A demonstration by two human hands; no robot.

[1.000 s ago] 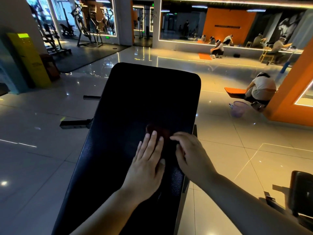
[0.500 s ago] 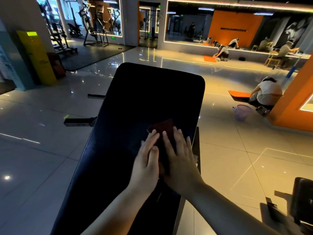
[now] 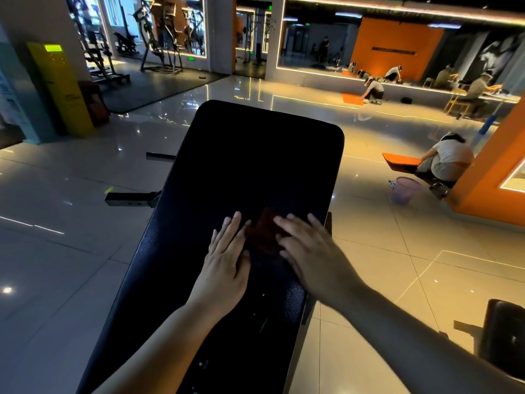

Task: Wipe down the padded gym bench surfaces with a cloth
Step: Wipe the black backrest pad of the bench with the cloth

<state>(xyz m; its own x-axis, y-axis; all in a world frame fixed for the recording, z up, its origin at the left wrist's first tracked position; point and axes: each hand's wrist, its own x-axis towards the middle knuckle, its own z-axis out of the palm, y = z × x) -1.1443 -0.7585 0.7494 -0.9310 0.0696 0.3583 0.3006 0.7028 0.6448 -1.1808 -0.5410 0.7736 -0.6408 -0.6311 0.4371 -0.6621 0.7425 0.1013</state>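
Observation:
A long black padded bench (image 3: 241, 166) runs away from me down the middle of the head view. A small dark red cloth (image 3: 262, 230) lies on its pad, near the right side. My left hand (image 3: 227, 257) lies flat on the pad with straight fingers, touching the cloth's left edge. My right hand (image 3: 306, 248) lies flat with spread fingers over the cloth's right part. Part of the cloth is hidden under my right hand.
Metal frame bars (image 3: 130, 199) stick out left of the bench. A second black pad (image 3: 505, 336) stands at the lower right. A crouching person (image 3: 446, 160) with a purple basket (image 3: 404, 189) is at the right. A yellow kiosk (image 3: 61, 86) stands at the left.
My hands were together on the cloth half a second ago; they now lie a little apart, the right one further right, with the cloth showing between them.

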